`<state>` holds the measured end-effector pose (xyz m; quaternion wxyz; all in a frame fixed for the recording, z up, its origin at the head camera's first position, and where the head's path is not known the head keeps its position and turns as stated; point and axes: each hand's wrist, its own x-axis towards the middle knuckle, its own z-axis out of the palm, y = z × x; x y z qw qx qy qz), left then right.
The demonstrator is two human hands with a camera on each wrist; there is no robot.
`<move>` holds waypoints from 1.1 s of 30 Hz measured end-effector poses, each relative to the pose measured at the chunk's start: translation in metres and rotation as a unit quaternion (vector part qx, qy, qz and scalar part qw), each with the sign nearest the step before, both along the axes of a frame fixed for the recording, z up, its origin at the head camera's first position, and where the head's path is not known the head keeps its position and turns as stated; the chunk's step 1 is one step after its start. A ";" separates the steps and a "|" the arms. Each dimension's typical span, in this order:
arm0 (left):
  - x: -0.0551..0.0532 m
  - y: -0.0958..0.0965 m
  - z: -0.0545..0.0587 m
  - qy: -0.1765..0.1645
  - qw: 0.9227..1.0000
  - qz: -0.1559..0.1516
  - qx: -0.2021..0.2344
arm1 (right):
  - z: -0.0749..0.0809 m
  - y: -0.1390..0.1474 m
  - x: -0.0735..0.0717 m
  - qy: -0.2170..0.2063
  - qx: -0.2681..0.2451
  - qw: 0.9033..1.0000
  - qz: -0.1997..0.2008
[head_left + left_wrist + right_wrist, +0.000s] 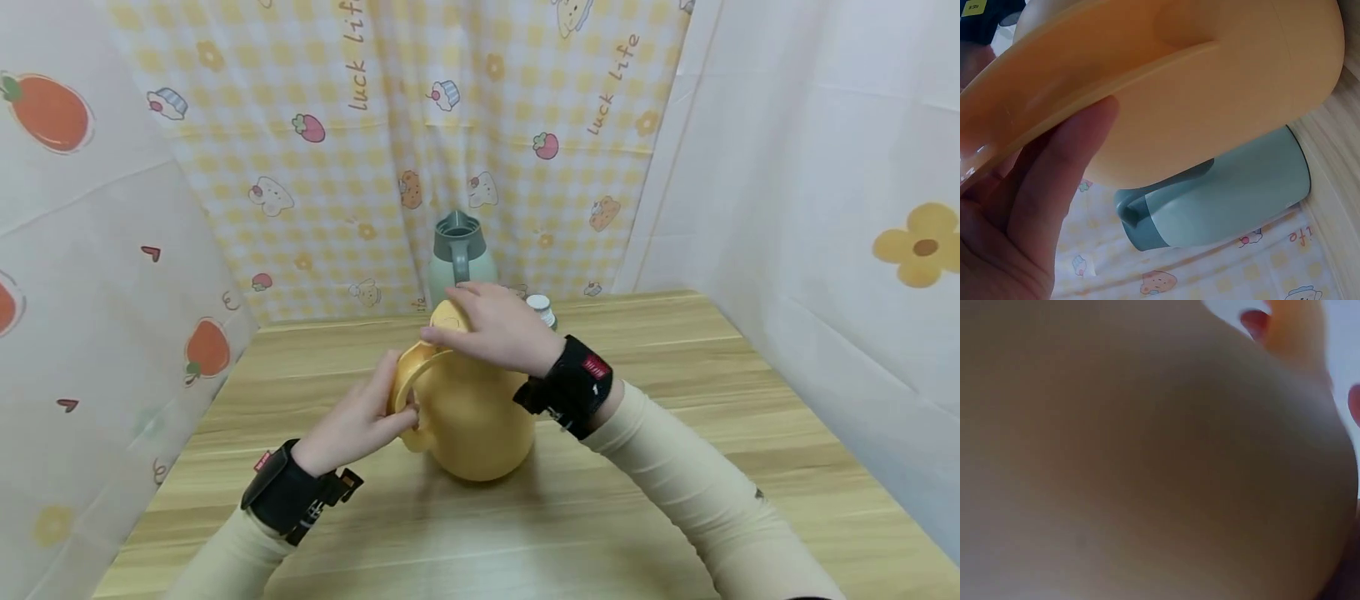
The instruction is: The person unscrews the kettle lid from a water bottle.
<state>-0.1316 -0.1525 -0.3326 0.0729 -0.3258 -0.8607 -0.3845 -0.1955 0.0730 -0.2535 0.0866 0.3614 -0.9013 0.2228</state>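
Left hand (367, 417) grips the handle (412, 375), right hand (502, 327) the top (447, 315), of a yellow jug (480, 425) at mid-table (675, 358), nearer than a green jug (478, 265); far curtain (487, 100) reads "luck life", red strap tag (597, 367) illegible.

A booth: curtains (510, 75) on 3 sides, wooden tabletop (660, 358).

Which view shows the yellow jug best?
The head view: it shows most of the yellow jug, handle included, though the right hand covers part of its top. The left wrist view gives a cropped close-up of side and handle; the right wrist view, only a dim, blurred surface, likely its side.
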 end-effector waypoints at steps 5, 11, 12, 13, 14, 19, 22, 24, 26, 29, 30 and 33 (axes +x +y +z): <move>-0.003 0.000 0.002 -0.001 1.000 -0.009 0.003 | 0.000 -0.017 0.005 0.100 0.084 0.990 -0.058; -0.008 0.004 0.005 0.009 1.000 -0.019 0.002 | -0.002 -0.014 0.004 0.136 0.087 0.983 -0.085; -0.009 0.005 0.005 0.005 1.000 -0.023 0.003 | -0.002 -0.013 0.003 0.137 0.083 0.984 -0.083; -0.010 0.006 0.005 -0.001 1.000 -0.029 0.004 | -0.003 -0.012 0.002 0.140 0.078 0.984 -0.080; -0.011 0.006 0.005 -0.009 0.999 -0.037 0.006 | -0.004 -0.011 0.002 0.141 0.073 0.984 -0.076; -0.015 0.002 0.003 -0.051 0.996 -0.074 0.021 | -0.006 -0.010 0.001 0.143 0.047 0.987 -0.062; -0.018 -0.002 0.003 -0.067 0.994 -0.086 0.030 | -0.008 -0.011 0.001 0.150 0.033 0.987 -0.056; -0.019 -0.005 0.003 -0.074 0.993 -0.090 0.033 | -0.008 -0.013 0.002 0.155 0.025 0.986 -0.052; -0.021 -0.008 0.002 -0.085 0.991 -0.098 0.041 | -0.009 -0.013 0.002 0.153 0.018 0.987 -0.046; -0.025 -0.012 0.001 -0.099 0.988 -0.111 0.049 | -0.011 -0.010 0.003 0.150 0.000 0.988 -0.028; -0.028 -0.013 0.001 -0.102 0.987 -0.113 0.050 | -0.012 -0.009 0.004 0.148 -0.005 0.989 -0.020; -0.032 -0.015 -0.001 -0.108 0.986 -0.118 0.053 | -0.014 -0.004 0.003 0.147 -0.016 0.989 0.010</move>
